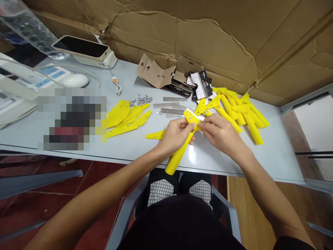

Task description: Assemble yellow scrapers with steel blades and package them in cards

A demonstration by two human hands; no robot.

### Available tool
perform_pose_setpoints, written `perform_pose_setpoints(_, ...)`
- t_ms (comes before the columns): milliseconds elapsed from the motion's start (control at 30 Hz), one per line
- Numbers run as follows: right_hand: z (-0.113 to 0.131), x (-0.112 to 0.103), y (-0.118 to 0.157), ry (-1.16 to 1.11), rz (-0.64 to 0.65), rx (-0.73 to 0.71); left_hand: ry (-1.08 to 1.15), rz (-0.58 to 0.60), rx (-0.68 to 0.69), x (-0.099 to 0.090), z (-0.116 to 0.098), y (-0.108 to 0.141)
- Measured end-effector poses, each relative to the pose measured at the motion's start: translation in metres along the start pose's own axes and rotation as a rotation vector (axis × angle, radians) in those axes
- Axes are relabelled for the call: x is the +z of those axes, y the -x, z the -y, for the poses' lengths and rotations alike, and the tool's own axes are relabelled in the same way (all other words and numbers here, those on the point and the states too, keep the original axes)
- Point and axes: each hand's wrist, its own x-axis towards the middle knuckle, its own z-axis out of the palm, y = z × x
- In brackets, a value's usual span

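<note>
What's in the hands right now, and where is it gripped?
A yellow tool: the left hand pinches it where head meets handle. The right hand's fingers meet the head's right end; whether they grip is unclear.

I see just 1 cam, worn on the seated person's [182, 222] head, facing fwd & down, fairly close over the tbl [275, 156]; cardboard [221, 41] approx 12 o'clock, lap [195, 180] at 6, wide-angle view
</note>
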Motion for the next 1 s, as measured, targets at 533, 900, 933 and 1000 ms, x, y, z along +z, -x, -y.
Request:
perform_pose_setpoints(533,-0.010,-0.022,-0.025,-0.139,0.057,0.102,-0.025,-0.001,-0.028,0.001,-0.005,0.003)
perform_pose_setpoints(900,-0.011,0.072,-0.218,-0.086,0.539,0.041,0.055,-0.019,0.000,0.003,0.001,-0.002)
perform_pose_setpoints(933,-0.005,0.079,-0.224,-0.079,0.556,0.033,0.055,-0.013,-0.003,0.003,0.001,-0.003)
perform_pose_setpoints(1000,0.004,0.085,-0.231,-0.064,0.576,0.020,0.049,-0.005,-0.005,0.002,0.000,-0.003)
